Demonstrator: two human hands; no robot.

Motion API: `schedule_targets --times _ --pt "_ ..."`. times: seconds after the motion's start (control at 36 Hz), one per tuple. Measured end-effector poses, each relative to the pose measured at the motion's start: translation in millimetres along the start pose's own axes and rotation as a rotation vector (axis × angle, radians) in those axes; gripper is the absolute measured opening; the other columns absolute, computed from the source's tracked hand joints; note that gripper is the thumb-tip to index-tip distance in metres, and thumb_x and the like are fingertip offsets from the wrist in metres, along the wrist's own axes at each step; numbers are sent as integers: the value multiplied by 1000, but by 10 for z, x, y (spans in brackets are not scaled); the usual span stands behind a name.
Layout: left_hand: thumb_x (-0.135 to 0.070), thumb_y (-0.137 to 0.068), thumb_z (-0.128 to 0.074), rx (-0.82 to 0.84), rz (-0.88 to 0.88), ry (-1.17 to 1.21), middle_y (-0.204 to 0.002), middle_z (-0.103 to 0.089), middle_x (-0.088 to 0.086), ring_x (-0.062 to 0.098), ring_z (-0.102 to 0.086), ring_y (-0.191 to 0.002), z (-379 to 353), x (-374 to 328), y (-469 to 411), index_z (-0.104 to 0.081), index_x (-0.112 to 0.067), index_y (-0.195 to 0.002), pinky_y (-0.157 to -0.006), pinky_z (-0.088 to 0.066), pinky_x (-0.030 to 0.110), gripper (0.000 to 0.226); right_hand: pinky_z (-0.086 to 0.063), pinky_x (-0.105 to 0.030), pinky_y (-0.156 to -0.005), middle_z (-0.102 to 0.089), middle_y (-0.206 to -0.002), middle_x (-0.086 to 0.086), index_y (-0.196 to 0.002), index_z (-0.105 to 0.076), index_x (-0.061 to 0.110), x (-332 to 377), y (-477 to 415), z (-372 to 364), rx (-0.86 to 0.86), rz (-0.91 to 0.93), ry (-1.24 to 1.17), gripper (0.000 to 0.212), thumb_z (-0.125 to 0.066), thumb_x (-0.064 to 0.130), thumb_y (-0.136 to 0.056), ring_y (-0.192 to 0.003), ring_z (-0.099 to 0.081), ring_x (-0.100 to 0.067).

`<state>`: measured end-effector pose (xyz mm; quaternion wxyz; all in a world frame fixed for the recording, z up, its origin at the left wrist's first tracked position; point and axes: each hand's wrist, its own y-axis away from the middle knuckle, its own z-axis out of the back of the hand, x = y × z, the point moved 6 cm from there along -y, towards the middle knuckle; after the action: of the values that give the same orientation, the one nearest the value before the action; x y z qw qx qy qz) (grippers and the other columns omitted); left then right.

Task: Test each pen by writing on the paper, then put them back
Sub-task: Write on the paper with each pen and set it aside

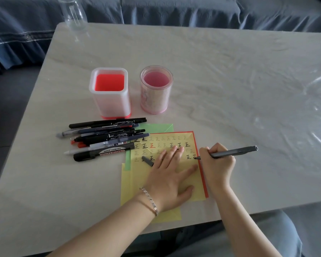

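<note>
Head view: right hand (216, 162) grips grey pen (233, 152), tip at yellow paper's (167, 140) right edge.
Pen axis: left-right, tip pointing left, tail over the counter (230, 80).
Left hand (170, 173): flat, fingers straight, pressing the paper.
Cap (147, 160): on the paper, just left of that hand, the nearer one for recapping.
Holders (109, 91): far-left, beyond the pen pile (104, 138).

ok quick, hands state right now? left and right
Left hand: open, pressing flat on the yellow paper.
Right hand: closed on the grey pen, tip at the paper.
</note>
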<state>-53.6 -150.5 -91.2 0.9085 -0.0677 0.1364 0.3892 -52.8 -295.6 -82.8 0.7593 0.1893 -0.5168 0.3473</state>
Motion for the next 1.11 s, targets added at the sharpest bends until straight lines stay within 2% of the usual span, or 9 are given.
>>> schedule_targets --times 0.25,0.39,0.53,0.72,0.83,0.92,1.0,1.03,1.11 --pt "-54 -81 -37 -8 -8 -16 -140 -41 19 36 -34 -132 -3 6 1 -54 -36 -124 -105 -15 45 49 -26 -20 -42 -33 -44 1 -48 -32 15 9 7 -27 25 0 37 40 -60 0 -73 -44 -33 -10" --pt "-54 -81 -37 -14 -9 -16 -141 -41 18 34 -34 -133 -12 5 5 -55 -37 -123 -106 -15 45 49 -23 -24 -44 -29 -49 -6 -52 -30 10 8 7 32 -43 -23 64 34 -57 1 -72 -50 -29 -16" --pt "-54 -81 -37 -24 -12 -16 -142 -40 17 33 -33 -133 -21 6 9 -55 -38 -123 -106 -15 44 48 -26 -18 -42 -29 -41 8 -51 -32 9 14 11 63 -74 -58 -32 35 -57 -1 -73 -44 -29 -7" --pt "-53 -82 -38 -12 -20 14 -142 -39 18 34 -32 -134 -22 1 23 -55 -36 -122 -106 -15 45 47 -31 -11 -44 -39 -42 8 -51 -40 11 61 17 84 -125 -25 -132 38 -59 5 -83 -40 -38 -3" --pt "-40 -86 -41 -139 -48 73 -136 -47 16 29 -42 -128 111 17 54 -55 -26 -120 -109 -26 43 39 -35 -11 -47 -47 -43 12 -56 -46 15 69 23 77 -95 -37 -148 33 -62 13 -84 -41 -44 0" --pt "-13 -73 -66 -325 -24 92 -122 -60 10 23 -56 -110 325 158 128 -61 -15 -112 -96 -44 40 39 -40 -20 -51 -50 -52 -1 -60 -48 13 83 67 72 -65 -60 -153 29 -65 17 -84 -45 -46 -6" --pt "-11 -74 -60 -451 99 56 -109 -65 2 16 -49 -99 514 432 231 -67 -13 -104 -86 -36 32 30 -39 -20 -48 -50 -54 -8 -62 -49 9 136 118 61 -21 -66 -161 29 -65 19 -84 -48 -45 -12" --pt "-13 -76 -58 -465 131 44 -104 -66 0 15 -47 -96 550 527 264 -67 -14 -102 -84 -36 31 28 -37 -17 -46 -49 -53 -7 -62 -49 7 157 130 49 -3 -69 -162 29 -65 18 -84 -46 -44 -10" --pt "-7 -63 -80 -406 130 20 -93 -67 -4 15 -50 -86 551 718 322 -70 -15 -97 -74 -49 33 36 -34 -13 -41 -45 -48 -3 -66 -50 -2 201 148 3 41 -78 -163 28 -65 15 -84 -38 -41 -4"
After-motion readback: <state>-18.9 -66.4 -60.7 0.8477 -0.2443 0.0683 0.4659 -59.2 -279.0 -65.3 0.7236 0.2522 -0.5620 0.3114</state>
